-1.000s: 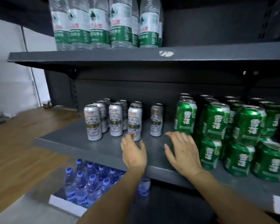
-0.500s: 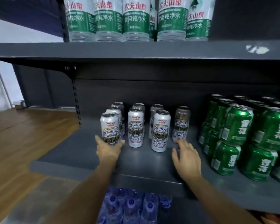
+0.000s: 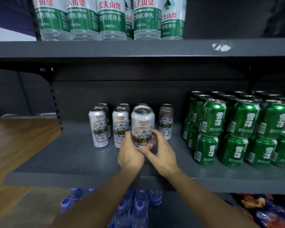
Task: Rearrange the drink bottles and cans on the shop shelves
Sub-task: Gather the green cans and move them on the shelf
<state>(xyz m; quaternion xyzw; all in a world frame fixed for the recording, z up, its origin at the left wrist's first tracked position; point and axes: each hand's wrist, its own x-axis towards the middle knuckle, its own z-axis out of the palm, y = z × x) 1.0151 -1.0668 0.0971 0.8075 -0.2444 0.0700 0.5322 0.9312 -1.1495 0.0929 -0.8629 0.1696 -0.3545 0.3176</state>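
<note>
Can (image 3: 142,124) white, patterned label, upright, blurred.

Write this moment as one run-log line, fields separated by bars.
step: lifting white can | left hand: holds can | right hand: holds can | place: middle shelf | green cans: stacked at right

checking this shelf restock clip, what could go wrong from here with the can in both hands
1. The white can gripped by the left hand and right hand stands close to two more white cans; swinging it sideways could topple them.
2. The green cans are stacked two high at the right; a knock from the right arm could bring them down.
</note>
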